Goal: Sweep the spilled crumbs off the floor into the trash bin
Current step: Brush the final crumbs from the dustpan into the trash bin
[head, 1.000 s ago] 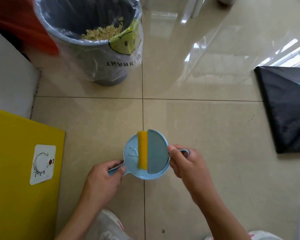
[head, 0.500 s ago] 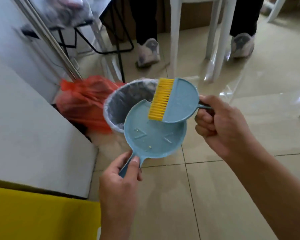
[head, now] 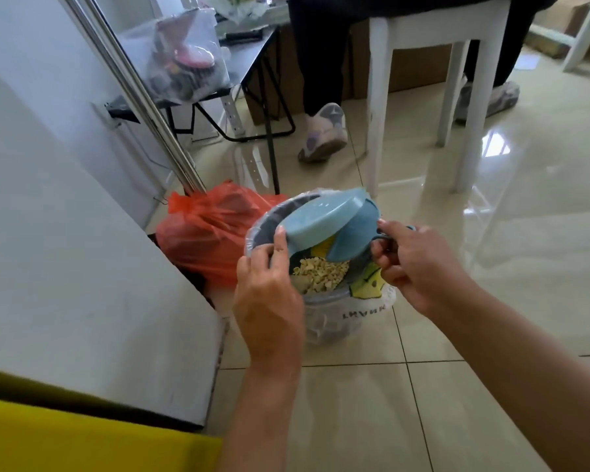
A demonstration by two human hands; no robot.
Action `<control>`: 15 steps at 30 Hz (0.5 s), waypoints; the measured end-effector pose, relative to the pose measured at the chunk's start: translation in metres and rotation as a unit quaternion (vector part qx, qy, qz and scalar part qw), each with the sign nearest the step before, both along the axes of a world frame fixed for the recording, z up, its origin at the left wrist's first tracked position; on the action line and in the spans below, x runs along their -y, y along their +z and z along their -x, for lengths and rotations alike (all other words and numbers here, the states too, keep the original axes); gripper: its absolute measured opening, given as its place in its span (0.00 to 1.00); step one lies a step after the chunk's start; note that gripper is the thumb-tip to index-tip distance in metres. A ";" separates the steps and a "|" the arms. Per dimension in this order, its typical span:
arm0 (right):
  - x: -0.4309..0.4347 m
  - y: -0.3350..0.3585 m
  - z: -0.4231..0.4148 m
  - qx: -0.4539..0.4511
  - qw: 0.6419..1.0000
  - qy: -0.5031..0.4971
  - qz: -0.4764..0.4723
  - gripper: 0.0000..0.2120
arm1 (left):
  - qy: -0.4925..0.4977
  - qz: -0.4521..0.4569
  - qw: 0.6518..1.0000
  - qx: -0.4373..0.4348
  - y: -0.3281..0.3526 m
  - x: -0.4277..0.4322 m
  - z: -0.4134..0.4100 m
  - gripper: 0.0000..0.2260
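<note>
A grey trash bin point(head: 334, 301) lined with clear plastic stands on the tiled floor, with a heap of pale crumbs point(head: 321, 272) inside. My left hand point(head: 269, 294) grips the handle of a light blue dustpan point(head: 321, 221), which is turned upside down over the bin's mouth. My right hand point(head: 419, 267) holds the handle of a blue hand brush point(head: 351, 238); its yellow bristles point(head: 322, 248) sit under the pan, inside the bin opening. The pan's inner face is hidden.
An orange plastic bag point(head: 212, 233) lies left of the bin against a white wall block point(head: 82, 267). A yellow board point(head: 82, 441) is at the bottom left. Beyond the bin stand a white stool point(head: 423, 80), a black rack point(head: 252, 97) and a seated person's shoes point(head: 324, 134).
The dustpan went from lying flat on the floor to being lifted, then tipped upside down over the bin. The brush moved with it and now sits under the pan.
</note>
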State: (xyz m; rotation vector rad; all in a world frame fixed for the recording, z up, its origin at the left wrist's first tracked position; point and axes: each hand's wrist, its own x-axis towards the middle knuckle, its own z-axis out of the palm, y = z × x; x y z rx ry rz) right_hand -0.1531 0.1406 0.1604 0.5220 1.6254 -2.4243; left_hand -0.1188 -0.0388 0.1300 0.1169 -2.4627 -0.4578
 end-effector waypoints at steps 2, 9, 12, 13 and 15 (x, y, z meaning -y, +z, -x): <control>-0.001 -0.003 -0.001 0.009 0.999 -0.008 -0.029 0.08 | -0.003 -0.029 1.000 -0.010 -0.006 -0.003 0.000 0.31; -0.002 0.000 -0.010 -0.022 0.999 -0.044 -0.013 0.08 | -0.010 -0.185 0.982 -0.016 -0.001 -0.006 -0.005 0.30; -0.003 0.003 -0.020 -0.101 0.988 -0.065 0.095 0.10 | 0.010 -0.342 0.939 0.016 0.011 -0.010 -0.010 0.25; -0.002 0.005 -0.023 -0.125 0.984 -0.053 0.114 0.11 | 0.020 -0.413 0.909 0.047 0.014 -0.012 -0.010 0.22; 0.002 0.006 -0.029 -0.165 0.981 -0.008 0.101 0.14 | 0.024 -0.518 0.848 0.110 0.019 -0.014 -0.013 0.17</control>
